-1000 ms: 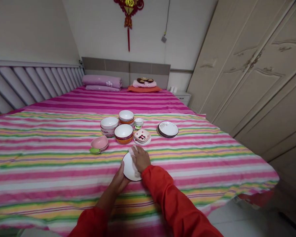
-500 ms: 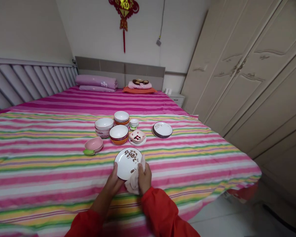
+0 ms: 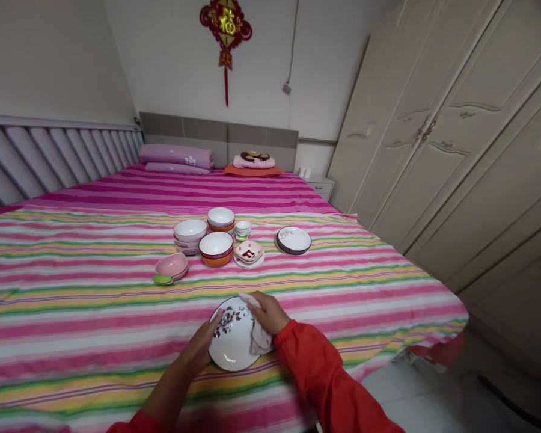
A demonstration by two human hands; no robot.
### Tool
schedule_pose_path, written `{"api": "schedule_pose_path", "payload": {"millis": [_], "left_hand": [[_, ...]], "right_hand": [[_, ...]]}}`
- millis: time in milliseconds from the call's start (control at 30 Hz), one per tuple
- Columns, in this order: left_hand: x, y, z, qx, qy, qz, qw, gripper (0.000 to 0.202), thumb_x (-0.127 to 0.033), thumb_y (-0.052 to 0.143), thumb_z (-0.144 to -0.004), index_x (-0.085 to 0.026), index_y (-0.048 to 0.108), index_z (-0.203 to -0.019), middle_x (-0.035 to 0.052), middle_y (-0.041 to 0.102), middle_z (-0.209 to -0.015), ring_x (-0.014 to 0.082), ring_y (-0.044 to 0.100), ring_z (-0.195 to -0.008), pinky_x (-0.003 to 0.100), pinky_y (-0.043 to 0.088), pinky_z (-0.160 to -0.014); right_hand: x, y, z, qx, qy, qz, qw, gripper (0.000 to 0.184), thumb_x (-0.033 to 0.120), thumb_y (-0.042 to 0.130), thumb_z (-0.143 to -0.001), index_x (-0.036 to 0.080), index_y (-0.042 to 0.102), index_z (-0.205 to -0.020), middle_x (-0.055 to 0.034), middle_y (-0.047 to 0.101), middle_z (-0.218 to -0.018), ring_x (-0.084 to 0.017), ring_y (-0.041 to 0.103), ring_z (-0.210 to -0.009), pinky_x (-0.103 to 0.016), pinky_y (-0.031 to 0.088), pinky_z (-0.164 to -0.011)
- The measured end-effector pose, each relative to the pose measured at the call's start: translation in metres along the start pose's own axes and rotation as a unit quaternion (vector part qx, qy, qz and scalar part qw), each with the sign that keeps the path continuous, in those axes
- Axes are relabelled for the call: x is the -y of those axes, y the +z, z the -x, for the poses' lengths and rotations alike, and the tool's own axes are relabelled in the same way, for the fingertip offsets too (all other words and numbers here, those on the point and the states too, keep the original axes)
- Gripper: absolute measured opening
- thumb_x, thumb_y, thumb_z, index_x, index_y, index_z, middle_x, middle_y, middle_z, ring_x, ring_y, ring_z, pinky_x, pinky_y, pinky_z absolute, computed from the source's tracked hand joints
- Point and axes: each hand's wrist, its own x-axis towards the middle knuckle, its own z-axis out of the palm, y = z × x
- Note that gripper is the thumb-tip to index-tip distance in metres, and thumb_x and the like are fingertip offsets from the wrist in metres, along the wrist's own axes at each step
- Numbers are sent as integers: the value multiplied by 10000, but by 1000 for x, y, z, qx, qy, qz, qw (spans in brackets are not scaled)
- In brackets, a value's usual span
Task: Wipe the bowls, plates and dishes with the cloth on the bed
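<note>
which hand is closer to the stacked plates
Right: the right hand, holding a cloth, is this side of the plate stack, slightly left; the left hand, gripping a white plate, is farther left.

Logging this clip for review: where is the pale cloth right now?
In the head view, the pale cloth is in the right hand, over the right side of the patterned plate that the left hand holds.

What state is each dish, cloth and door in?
Round white floral plate: pattern showing, edge in left grip
Pale cloth: crumpled, in right grip
Round dark-rimmed plates: stacked
Round white-lined bowls: upright, three stacks
Small white bowls: stacked
Pink green-tabbed bowls: nested
Pink square dish: upright on white saucer
Tall cream wardrobe doors: shut
</note>
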Motion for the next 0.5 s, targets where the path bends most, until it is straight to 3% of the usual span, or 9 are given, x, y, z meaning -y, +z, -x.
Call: {"api": "schedule_pose_path", "payload": {"millis": [100,233,500], "left_hand": [[0,15,6,-66,31,-34,997,445,-365,572,-851,-73,581,-1186,180,726,-988,267,682,-962,397,528,-871],[4,29,10,-135,58,-20,989,342,-312,495,-899,-67,604,-1112,162,745,-869,242,707,-871,374,555,-805],[18,42,9,-193,91,36,976,396,-398,493,-891,-97,603,-1123,146,741,-894,219,713,-803,347,560,-780]], "right_hand": [[5,3,-2,-17,9,-32,999,148,322,534,-795,189,597,-777,25,554,-701,-140,484,-669,-239,378,-630],[3,15,4,-97,53,-137,984,200,372,573,-780,178,618,-804,28,544,-705,-140,486,-682,-249,395,-658],[4,34,29,-245,158,-313,904,308,435,662,-731,169,624,-884,47,558,-637,-125,508,-599,-243,424,-578]]}}
